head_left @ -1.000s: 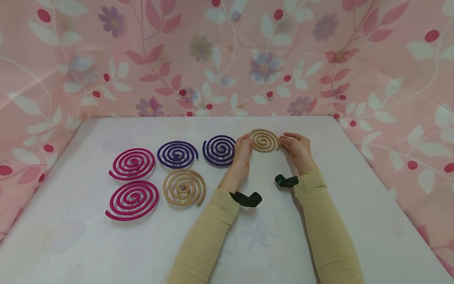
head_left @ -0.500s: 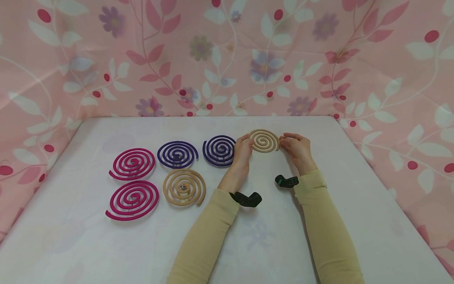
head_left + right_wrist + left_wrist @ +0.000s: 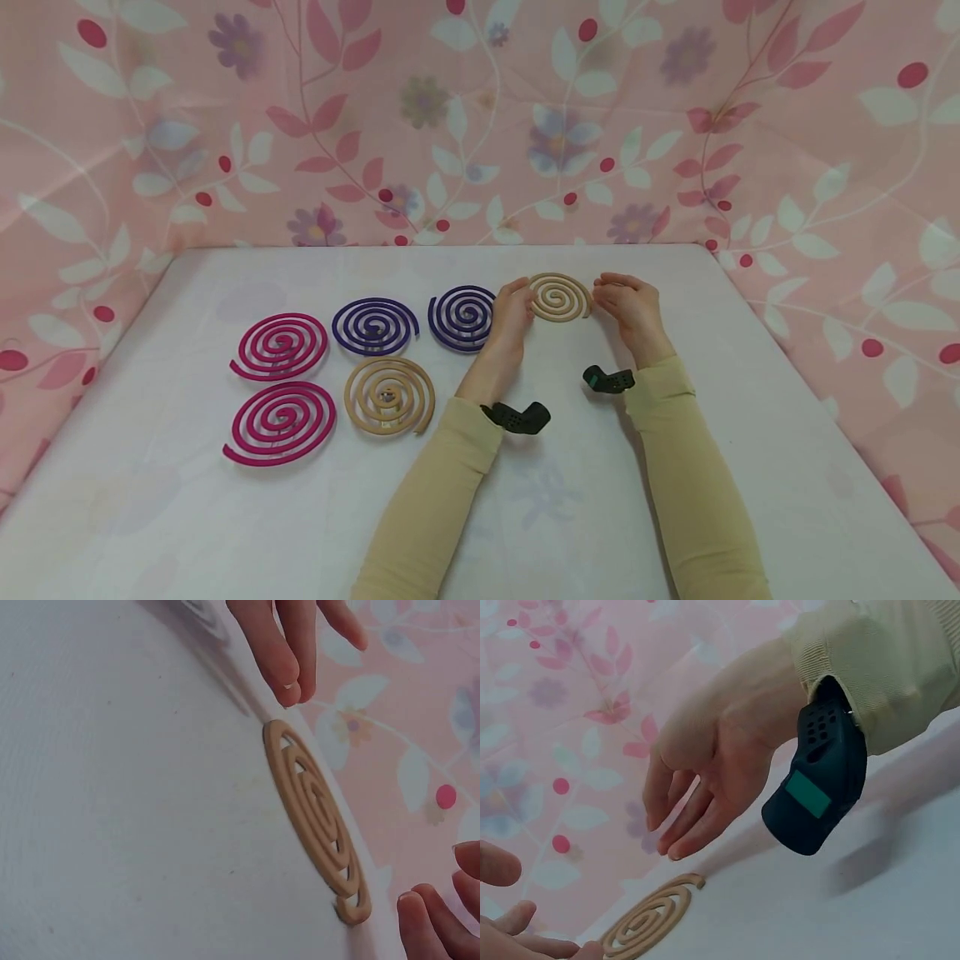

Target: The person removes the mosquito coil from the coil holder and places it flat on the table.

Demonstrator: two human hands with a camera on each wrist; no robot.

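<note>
A tan mosquito coil (image 3: 558, 297) lies at the back of the table, between the two hands. My left hand (image 3: 511, 322) is at its left edge with relaxed fingers; in the right wrist view its fingertips (image 3: 287, 675) hover just off the coil. To the right, my right hand (image 3: 631, 310) stands a little apart from the coil, fingers loosely bent and holding nothing. The left wrist view shows a gap between that right hand (image 3: 720, 757) and the coil (image 3: 649, 919). Behind the left hand, a dark purple coil (image 3: 462, 318) is partly covered.
Left of the hands lie another purple coil (image 3: 375, 327), a second tan coil (image 3: 389, 396) with something metallic under its centre, and two magenta coils, one farther back (image 3: 282, 346) and one nearer (image 3: 282, 423). A white cloth covers the table (image 3: 570, 517); floral fabric (image 3: 480, 125) hangs behind.
My right hand has let go of the back tan coil's edge and drawn slightly right. My left hand has shifted slightly left. The coils stay where they were.
</note>
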